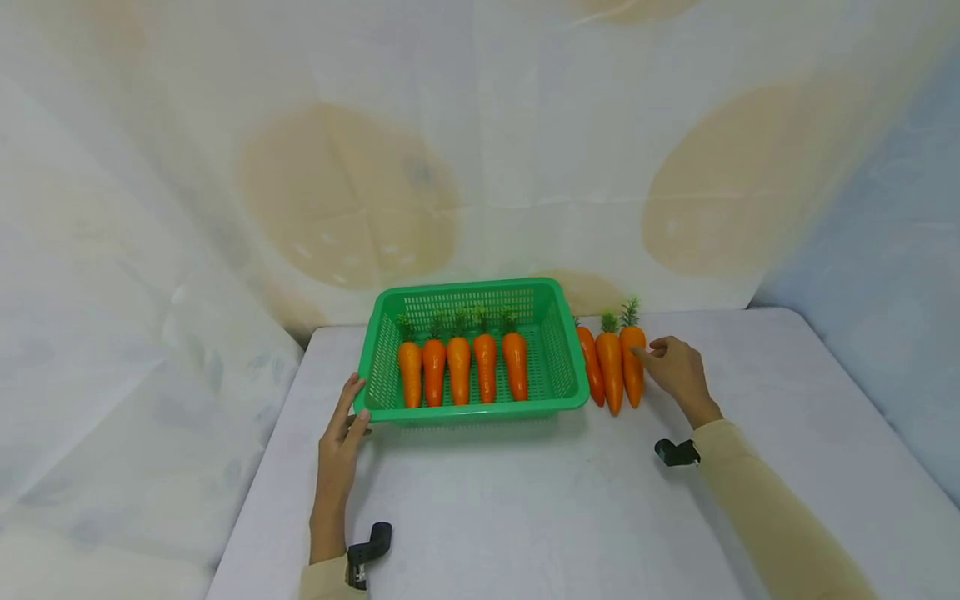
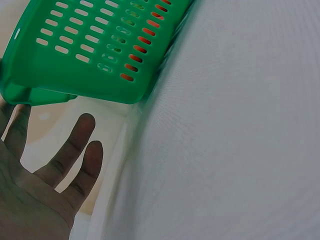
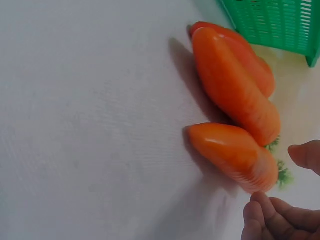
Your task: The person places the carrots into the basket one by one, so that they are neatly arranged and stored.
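A green plastic basket [image 1: 480, 414] with slotted walls holds several orange carrots [image 1: 458, 371] with leafy tops, lying side by side. My left hand [image 1: 341, 450] is at its near left corner, fingers extended and touching the rim; in the left wrist view two fingers [image 2: 82, 135] stand free of it. Right of the basket lie three more carrots: a redder one [image 1: 590, 367] against the basket side, a middle one [image 1: 611, 372] and a rightmost one [image 1: 633, 367]. My right hand [image 1: 678, 371] is beside the rightmost carrot, thumb and fingers apart around its top end.
A white-covered table [image 1: 525, 517] bears everything. Behind it hangs a pale cloth [image 1: 540, 167] with tan patches, and similar cloth hangs at the left and right. Each wrist carries a small black camera mount [image 1: 677, 452].
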The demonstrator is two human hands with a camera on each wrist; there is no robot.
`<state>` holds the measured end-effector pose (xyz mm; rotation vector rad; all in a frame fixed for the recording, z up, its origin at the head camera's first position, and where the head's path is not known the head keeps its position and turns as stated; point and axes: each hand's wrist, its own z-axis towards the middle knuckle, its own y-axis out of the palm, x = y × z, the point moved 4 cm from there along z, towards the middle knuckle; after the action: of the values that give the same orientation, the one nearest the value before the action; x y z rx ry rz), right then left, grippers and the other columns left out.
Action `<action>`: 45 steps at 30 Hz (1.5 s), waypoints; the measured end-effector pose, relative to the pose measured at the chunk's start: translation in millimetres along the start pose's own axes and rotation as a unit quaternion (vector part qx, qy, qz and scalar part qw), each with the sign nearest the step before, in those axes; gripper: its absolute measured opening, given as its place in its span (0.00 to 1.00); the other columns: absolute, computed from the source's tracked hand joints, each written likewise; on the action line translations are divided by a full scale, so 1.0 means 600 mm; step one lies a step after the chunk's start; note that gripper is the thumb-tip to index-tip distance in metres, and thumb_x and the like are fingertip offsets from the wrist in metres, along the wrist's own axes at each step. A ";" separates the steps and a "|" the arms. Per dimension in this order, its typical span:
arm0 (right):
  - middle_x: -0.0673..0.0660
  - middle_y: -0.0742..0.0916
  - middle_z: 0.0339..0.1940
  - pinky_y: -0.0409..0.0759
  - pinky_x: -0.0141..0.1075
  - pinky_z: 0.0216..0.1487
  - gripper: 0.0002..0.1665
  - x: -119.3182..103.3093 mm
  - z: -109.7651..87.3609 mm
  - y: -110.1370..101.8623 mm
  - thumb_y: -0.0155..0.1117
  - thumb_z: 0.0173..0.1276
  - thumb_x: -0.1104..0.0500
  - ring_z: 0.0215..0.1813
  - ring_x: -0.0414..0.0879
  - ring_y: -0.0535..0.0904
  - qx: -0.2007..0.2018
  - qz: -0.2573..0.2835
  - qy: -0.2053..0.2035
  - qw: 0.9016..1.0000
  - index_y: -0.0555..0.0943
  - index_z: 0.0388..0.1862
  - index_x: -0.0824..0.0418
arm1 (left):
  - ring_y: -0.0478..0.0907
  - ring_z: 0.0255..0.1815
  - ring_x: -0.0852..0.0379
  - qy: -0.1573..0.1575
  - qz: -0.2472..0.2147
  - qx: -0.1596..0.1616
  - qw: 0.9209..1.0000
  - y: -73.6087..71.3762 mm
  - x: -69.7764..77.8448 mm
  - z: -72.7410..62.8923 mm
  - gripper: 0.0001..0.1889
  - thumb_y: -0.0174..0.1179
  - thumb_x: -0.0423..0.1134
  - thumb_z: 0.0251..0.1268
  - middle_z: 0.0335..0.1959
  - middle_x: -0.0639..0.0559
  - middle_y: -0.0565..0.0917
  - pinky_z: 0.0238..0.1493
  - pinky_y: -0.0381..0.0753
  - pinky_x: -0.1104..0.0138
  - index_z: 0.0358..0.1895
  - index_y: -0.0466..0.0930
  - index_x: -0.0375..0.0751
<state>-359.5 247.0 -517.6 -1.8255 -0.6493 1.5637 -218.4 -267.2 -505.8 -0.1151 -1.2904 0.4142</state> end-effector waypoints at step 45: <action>0.73 0.78 0.60 0.77 0.57 0.57 0.44 -0.036 -0.021 -0.044 0.56 0.74 0.38 0.56 0.64 0.76 -0.032 0.048 0.023 0.998 0.70 0.67 0.76 | 0.76 0.51 0.36 0.010 -0.009 -0.008 1.000 -0.001 -0.008 0.002 0.26 0.49 0.37 0.80 0.79 0.55 0.58 0.46 0.82 0.58 0.77 0.62 0.47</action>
<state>-350.0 247.6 -482.5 -1.9607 -0.6043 1.5743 -220.3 -269.8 -509.6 -0.1210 -1.2740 0.3865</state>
